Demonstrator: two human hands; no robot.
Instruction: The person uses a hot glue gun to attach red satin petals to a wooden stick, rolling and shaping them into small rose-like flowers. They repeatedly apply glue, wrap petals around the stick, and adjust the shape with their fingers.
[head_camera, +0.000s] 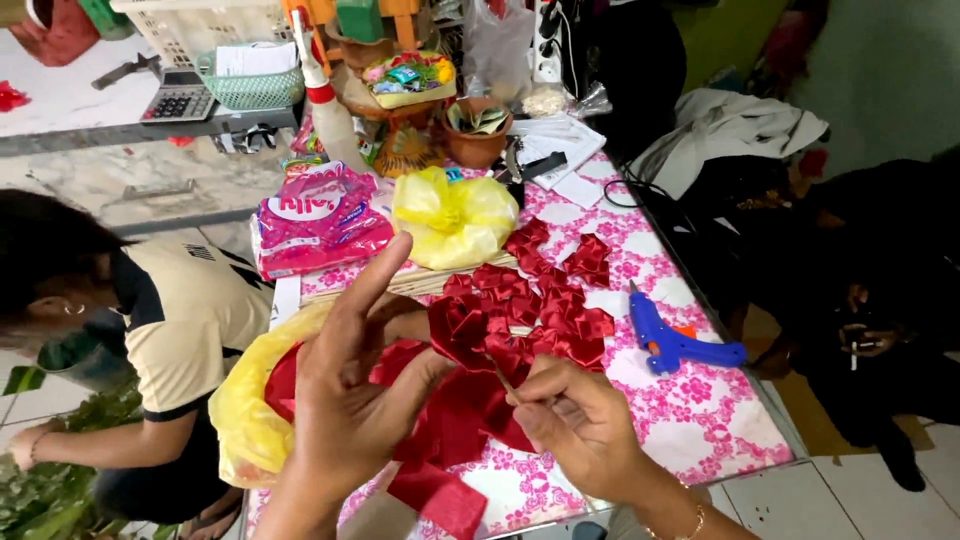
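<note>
My left hand (350, 390) is raised over the table with its fingers spread, palm against loose red ribbon (450, 420). My right hand (575, 420) pinches a thin wooden stick (505, 383) that carries a red ribbon rose (462, 330). Several more red ribbon roses (560, 290) lie on the pink flowered tablecloth (700, 410) just beyond my hands. A bundle of thin sticks (400, 283) lies behind them.
A blue glue gun (670, 343) lies to the right of the roses. A yellow plastic bag (455, 215), a pink packet (320, 220), clay pots, a calculator (178, 100) and baskets crowd the far end. A person in a cream shirt (180, 320) crouches at left.
</note>
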